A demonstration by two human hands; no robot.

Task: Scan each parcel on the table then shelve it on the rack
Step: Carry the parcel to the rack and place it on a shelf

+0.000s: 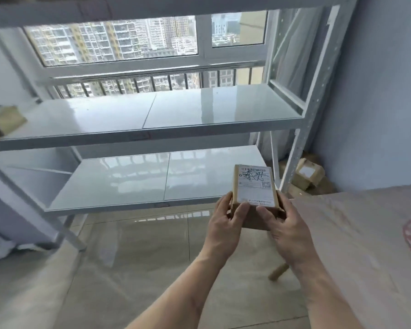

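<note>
Parcel [255,186] (label up) between left hand [226,224] and right hand [284,227].

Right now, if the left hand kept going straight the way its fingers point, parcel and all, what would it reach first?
Probably the lower shelf of the rack. The left hand and right hand hold the parcel just short of its front edge, and no object shows in between. Depth is uncertain from one view.

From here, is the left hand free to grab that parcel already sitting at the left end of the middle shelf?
Probably not yet. The left hand and right hand both grip the labelled parcel, and the shelved parcel sits far to the left, though nothing blocks the shelf itself.
</note>
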